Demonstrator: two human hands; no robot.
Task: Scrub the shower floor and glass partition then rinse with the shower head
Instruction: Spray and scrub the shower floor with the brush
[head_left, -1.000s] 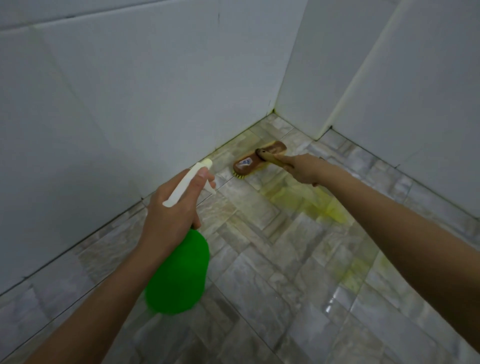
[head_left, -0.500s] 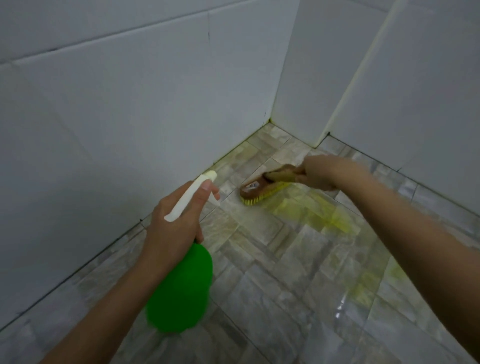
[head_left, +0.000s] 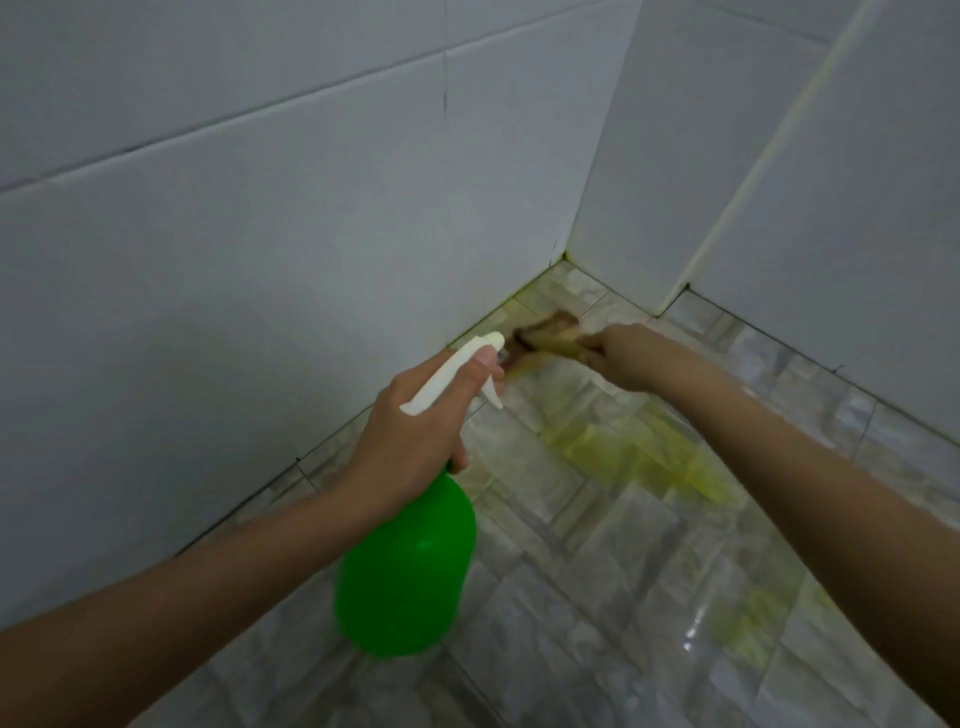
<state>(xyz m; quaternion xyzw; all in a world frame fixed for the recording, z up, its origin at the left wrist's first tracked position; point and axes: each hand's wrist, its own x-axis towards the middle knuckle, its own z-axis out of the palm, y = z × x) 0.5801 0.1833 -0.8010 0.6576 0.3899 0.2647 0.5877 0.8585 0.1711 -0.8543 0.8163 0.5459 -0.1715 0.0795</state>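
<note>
Two full grips: left hand (head_left: 410, 441) wraps the spray bottle (head_left: 405, 566); right hand (head_left: 623, 358), beyond the bottle, clutches the brush (head_left: 550, 335) (blurred) against the floor (head_left: 571, 649).

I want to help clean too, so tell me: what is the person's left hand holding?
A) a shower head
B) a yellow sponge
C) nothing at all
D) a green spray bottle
D: the left hand grips the neck of the green spray bottle, just under its white trigger top, while the right hand holds the scrub brush down by the corner of the floor.
</note>
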